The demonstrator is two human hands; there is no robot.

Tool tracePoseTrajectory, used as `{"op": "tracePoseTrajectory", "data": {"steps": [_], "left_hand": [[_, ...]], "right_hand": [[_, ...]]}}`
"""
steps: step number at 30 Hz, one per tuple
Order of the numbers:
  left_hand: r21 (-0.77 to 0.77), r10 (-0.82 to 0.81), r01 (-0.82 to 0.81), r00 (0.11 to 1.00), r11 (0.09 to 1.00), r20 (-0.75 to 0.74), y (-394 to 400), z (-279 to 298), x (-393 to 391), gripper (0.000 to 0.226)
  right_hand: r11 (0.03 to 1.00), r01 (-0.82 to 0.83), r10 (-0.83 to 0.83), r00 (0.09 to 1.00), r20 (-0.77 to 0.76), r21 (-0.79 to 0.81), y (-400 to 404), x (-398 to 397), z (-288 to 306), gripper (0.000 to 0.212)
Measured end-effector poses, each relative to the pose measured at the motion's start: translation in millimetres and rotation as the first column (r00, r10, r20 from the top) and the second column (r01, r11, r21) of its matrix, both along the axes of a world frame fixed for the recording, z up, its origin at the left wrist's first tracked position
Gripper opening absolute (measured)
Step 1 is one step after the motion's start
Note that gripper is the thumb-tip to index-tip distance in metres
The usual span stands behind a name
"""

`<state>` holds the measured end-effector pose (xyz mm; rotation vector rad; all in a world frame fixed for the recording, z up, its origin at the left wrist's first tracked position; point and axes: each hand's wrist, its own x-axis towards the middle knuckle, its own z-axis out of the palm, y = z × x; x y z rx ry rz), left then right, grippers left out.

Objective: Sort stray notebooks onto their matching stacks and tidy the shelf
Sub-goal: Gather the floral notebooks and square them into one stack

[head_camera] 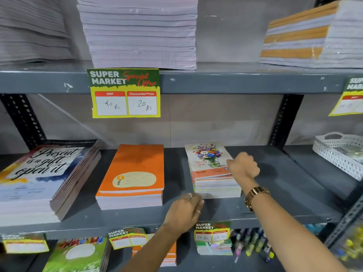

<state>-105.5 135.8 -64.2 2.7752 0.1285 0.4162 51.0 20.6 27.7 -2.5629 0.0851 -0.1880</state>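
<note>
Three notebook stacks lie on the grey middle shelf (284, 193). At the left is a large stack with a "Present is a gift" cover (39, 173). An orange stack (135, 173) sits in the middle. To its right is a smaller stack with a flower-vase cover (208, 163). My left hand (186, 209) rests with curled fingers against the flower stack's front left corner. My right hand (242, 165), a gold watch on its wrist, presses on the stack's right side near the top notebook. Neither hand lifts a notebook.
A yellow price tag (125, 93) hangs from the upper shelf, which holds tall paper stacks (141, 34). A white perforated basket (339, 152) stands at the far right. The shelf below holds a green-cover stack (78, 254), pens (249, 242) and more tags.
</note>
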Motion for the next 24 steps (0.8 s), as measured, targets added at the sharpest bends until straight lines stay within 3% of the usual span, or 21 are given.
{"op": "tracePoseTrajectory", "data": {"steps": [4,9,17,24], "left_hand": [[-0.204,0.156,-0.112,0.964,0.973,0.215,-5.6,8.9,12.3,0.029],[-0.472,0.354,-0.171,0.874,0.865,0.332,-15.5,25.9,35.4,0.023],[-0.612,0.455,-0.253,0.868,0.749,0.199,-1.5,45.6,62.3,0.034],[-0.766,0.443,-0.287,0.897,0.576,-0.003,15.3,46.4,77.1,0.044]], "right_hand": [[1.000,-0.010,0.010,0.999,0.047,0.004,-14.5,5.7,2.0,0.031],[0.980,-0.055,0.051,0.998,0.026,0.191,-44.0,17.8,-2.7,0.024],[0.862,-0.119,0.159,0.986,-0.041,0.493,-58.0,33.8,-25.9,0.030],[0.754,-0.089,0.242,0.959,-0.148,0.651,-44.7,36.6,-34.5,0.036]]}}
